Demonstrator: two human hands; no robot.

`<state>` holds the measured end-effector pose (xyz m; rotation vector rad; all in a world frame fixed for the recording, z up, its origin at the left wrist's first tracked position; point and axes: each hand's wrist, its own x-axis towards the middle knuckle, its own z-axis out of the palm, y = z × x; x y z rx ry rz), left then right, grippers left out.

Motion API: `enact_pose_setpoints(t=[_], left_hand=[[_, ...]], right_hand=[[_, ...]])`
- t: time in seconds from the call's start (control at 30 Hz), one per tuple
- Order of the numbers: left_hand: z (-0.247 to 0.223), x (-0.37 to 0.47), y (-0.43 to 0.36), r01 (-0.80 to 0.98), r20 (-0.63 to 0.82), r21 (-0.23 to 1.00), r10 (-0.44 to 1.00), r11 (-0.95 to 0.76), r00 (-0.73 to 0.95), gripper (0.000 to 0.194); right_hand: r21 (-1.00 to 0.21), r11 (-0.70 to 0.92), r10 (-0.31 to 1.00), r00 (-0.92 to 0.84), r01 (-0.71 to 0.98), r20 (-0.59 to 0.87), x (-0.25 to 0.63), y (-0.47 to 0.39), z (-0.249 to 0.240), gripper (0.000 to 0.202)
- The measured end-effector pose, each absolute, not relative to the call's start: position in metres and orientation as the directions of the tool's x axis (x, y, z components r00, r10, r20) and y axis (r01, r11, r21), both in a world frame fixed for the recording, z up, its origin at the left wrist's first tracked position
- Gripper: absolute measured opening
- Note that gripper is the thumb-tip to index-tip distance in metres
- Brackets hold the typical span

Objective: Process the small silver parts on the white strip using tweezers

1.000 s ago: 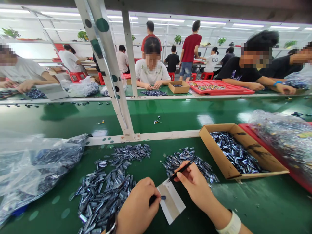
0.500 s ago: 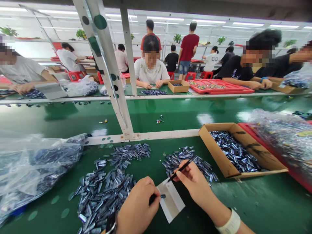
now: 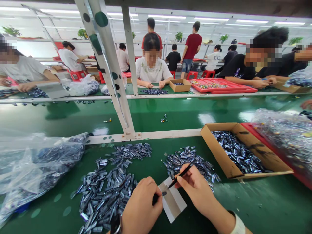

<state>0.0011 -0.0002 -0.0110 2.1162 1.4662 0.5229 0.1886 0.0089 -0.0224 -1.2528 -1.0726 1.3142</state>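
Between thumb and forefinger, my left hand (image 3: 143,204) pinches a small dark glossy piece (image 3: 164,193); its end shows past the fingertips. My right hand (image 3: 192,187) grips black tweezers (image 3: 181,174), their tips pointing down-left, close to that piece. Beneath the fingertips lies a creased pale card (image 3: 175,204) on the green work surface. A large pile of similar dark glossy pieces (image 3: 104,195) spreads left of my left hand. Behind my right hand is a smaller pile (image 3: 202,164), partly hidden by it.
At right stands a cardboard box (image 3: 275,164) of dark pieces, beside a red tray and a bulging clear bag (image 3: 285,139). Another clear bag (image 3: 21,169) lies left. A slanted metal post (image 3: 114,87) rises ahead. Beyond it runs a green belt (image 3: 185,112); co-workers sit across it.
The tweezer tips have moved down toward the piece in my left hand. On the belt, the few small parts have shifted slightly right. My view has shifted a little.
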Motion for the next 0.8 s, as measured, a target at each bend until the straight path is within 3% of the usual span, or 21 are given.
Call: enact_pose_setpoints(t=[0.8], left_hand=[[-0.0118, 0.0, 0.001, 0.758, 0.026, 0.571, 0.93, -0.314, 0.366, 0.018]], right_hand=[[-0.994, -0.087, 0.994, -0.062, 0.066, -0.091, 0.1899, 0.0073, -0.0244, 0.021]])
